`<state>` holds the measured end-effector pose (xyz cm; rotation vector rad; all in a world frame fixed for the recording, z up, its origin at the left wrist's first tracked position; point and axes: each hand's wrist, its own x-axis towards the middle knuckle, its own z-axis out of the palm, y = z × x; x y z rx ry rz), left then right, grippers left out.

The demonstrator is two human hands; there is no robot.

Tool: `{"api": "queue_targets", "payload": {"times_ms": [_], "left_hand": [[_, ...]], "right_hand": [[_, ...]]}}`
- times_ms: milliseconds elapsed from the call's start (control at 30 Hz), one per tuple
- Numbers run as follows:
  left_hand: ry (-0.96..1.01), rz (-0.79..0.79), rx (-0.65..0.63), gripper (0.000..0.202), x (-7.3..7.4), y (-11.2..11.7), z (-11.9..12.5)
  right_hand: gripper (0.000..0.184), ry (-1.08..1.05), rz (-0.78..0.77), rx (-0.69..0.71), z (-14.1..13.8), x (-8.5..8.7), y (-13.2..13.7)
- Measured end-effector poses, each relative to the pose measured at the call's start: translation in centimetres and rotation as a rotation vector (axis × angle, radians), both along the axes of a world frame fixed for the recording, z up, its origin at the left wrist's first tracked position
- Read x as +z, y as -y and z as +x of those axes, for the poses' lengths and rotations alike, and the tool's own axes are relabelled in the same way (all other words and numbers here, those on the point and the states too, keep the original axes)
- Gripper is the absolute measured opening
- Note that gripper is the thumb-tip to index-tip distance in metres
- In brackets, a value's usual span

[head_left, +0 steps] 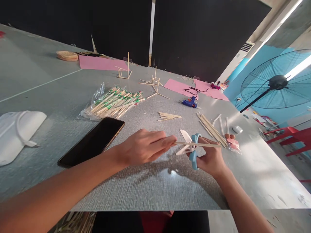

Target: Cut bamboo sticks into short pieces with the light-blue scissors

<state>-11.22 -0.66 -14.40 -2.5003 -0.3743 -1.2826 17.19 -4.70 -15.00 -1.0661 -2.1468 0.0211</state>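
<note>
My left hand (143, 147) pinches one end of a thin wooden stick (206, 144) and holds it level above the grey table (155, 184). My right hand (212, 158) grips small scissors with blue handles (193, 152). Their white blades are spread apart around the stick near my left fingertips. A bundle of plain sticks (212, 129) lies just behind my right hand.
A black phone (92, 142) lies at my left forearm. A bag of wrapped chopsticks (114, 102), a small pile of cut sticks (168, 116), a blue glue gun (190, 103), stick frames (126, 69), pink paper sheets (103, 63) and a white container (17, 132) are on the table. A fan (277, 82) stands at right.
</note>
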Motion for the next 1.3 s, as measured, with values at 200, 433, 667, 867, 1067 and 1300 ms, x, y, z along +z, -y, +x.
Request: {"api": "queue_targets", "payload": {"times_ms": [200,433,667,867,1067,1300], "left_hand": [[0.083,-0.056,-0.014,0.022,0.0,-0.5,-0.2],[0.001,-0.128,-0.031,0.028,0.1,0.0,0.1],[0.102,-0.098,-0.009,0.019,0.0,-0.6,0.2],[0.029,-0.097,-0.027,0.025,0.1,-0.2,0.2],[0.109,-0.09,-0.007,0.019,-0.1,-0.7,0.3],[0.016,-0.12,-0.035,0.024,-0.1,0.0,0.4]], "right_hand": [[0.014,-0.057,-0.076,-0.001,0.4,-0.4,0.1],[0.005,-0.042,-0.024,-0.019,0.0,-0.6,-0.1],[0.026,-0.07,-0.099,-0.064,0.6,-1.0,-0.1],[0.007,-0.057,-0.098,-0.038,0.3,-1.1,0.1],[0.03,-0.039,-0.099,-0.085,0.5,-1.2,-0.1],[0.007,-0.034,-0.064,-0.061,-0.3,-1.3,0.0]]}}
